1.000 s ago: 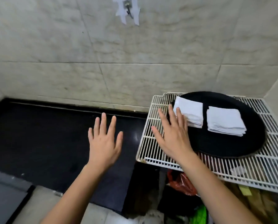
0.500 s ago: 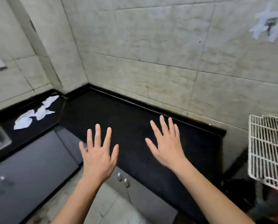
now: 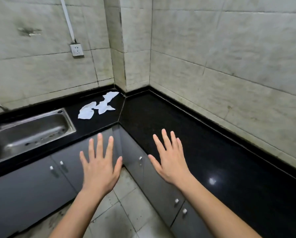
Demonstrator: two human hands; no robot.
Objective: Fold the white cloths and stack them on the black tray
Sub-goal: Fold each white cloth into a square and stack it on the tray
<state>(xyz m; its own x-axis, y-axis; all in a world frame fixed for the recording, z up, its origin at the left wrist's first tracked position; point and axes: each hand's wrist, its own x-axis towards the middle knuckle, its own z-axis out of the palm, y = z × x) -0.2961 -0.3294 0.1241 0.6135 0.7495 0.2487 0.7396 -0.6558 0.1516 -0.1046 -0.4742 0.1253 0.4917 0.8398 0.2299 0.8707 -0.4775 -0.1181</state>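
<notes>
Crumpled white cloths (image 3: 99,105) lie unfolded on the black counter (image 3: 204,152) near its inner corner, just right of the sink. My left hand (image 3: 100,165) hovers with fingers spread in front of the grey cabinet doors, holding nothing. My right hand (image 3: 169,160) is also spread and empty, over the front edge of the counter's right wing. Both hands are well short of the cloths. The black tray and its folded stacks are out of view.
A steel sink (image 3: 30,133) is set into the counter at the left. Grey cabinets with small knobs (image 3: 61,163) run below the L-shaped counter. A wall socket (image 3: 76,50) sits above the cloths. Tiled floor (image 3: 119,208) lies between the cabinets.
The view has swung left from the wire rack with the tray to the counter corner. The rack and tray have left the frame; the sink and cloths are now central. Both hands stay spread and empty.
</notes>
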